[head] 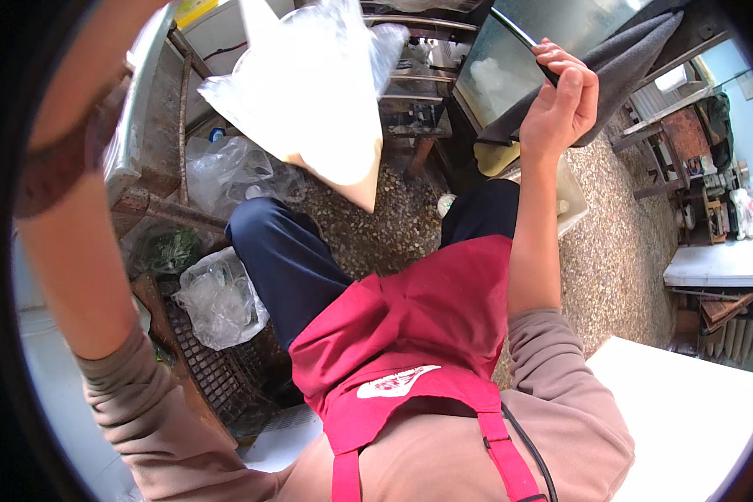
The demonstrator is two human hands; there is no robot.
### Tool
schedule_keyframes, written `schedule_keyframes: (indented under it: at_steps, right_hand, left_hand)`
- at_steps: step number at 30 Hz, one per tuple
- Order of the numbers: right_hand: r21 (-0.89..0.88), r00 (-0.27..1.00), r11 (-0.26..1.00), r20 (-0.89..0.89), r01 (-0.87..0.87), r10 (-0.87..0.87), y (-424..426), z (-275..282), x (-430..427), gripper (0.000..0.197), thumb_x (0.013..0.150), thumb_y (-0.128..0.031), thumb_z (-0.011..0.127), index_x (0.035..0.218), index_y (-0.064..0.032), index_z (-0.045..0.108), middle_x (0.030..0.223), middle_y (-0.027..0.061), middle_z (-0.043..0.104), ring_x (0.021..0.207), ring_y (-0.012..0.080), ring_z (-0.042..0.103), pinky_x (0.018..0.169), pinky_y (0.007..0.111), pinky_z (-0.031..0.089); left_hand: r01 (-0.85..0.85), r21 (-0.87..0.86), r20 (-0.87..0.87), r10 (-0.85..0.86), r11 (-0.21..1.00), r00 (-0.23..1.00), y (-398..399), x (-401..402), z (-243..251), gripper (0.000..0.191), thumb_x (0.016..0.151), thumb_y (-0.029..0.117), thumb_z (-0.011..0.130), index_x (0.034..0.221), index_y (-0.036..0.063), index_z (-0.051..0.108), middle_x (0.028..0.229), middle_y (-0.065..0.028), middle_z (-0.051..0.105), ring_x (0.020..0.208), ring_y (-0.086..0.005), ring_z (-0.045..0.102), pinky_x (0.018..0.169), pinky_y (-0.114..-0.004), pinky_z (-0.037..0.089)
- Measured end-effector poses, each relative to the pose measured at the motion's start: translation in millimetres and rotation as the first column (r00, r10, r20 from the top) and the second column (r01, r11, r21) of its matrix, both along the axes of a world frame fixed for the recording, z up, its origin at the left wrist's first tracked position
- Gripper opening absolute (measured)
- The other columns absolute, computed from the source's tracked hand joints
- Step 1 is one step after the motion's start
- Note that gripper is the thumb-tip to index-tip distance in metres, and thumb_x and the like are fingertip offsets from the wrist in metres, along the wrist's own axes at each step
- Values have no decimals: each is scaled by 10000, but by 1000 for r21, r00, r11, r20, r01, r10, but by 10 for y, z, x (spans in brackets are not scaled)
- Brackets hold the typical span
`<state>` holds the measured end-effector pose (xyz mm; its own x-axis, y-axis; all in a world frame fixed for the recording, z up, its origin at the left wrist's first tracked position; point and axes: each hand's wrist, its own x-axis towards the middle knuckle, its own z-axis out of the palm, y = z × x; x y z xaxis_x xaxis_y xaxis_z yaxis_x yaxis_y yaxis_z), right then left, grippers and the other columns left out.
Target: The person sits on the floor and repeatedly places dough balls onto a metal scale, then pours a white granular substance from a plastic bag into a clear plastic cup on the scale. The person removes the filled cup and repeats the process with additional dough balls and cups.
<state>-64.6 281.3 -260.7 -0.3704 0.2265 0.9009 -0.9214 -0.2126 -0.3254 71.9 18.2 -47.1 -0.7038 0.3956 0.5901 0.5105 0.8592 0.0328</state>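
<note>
My right hand (558, 103) is at the upper right, closed around the black handle of a long, thin metal tool (514, 28), which points up and left. My left hand (100, 69) is blurred and close to the camera at the upper left; its fingers are cut off by the frame, and what it holds is hidden. A dark brown band (69, 163) crosses that arm. Between the hands, at top centre, is a large overexposed white shape (326, 94) with clear plastic film around it and a pale tan lower point. A dark grey cloth (627, 69) hangs behind my right hand.
A metal-edged table (141, 113) stands at the left, with clear plastic bags (226, 169) beneath. A lined plastic basket (219, 370) is beside my leg. A glass-fronted case (508, 69) and a pale bin (571, 194) are at the right. A white surface (684, 420) lies lower right.
</note>
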Motion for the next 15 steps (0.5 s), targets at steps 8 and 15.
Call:
schedule_keyframes:
  at_steps: [8, 15]
  right_hand:
    - [207, 997, 976, 38, 65, -74, -33, 621, -409, 413, 1040, -135, 394, 652, -7, 454, 630, 160, 536, 598, 239, 510, 821, 468, 558]
    - [253, 688, 917, 725, -307, 30, -167, 2165, -2215, 497, 1031, -599, 574, 989, -104, 596, 784, 69, 688, 738, 231, 723, 752, 389, 609]
  left_hand:
    - [-43, 513, 637, -347, 857, 689, 58, -262, -2014, 391, 907, 283, 781, 1166, -8, 751, 765, -113, 706, 649, -172, 669, 618, -330, 524]
    - [-617, 589, 756, -625, 522, 194, 276, -39, -3359, 264, 1002, 264, 712, 1165, 61, 752, 662, 20, 601, 522, -31, 470, 470, -223, 335]
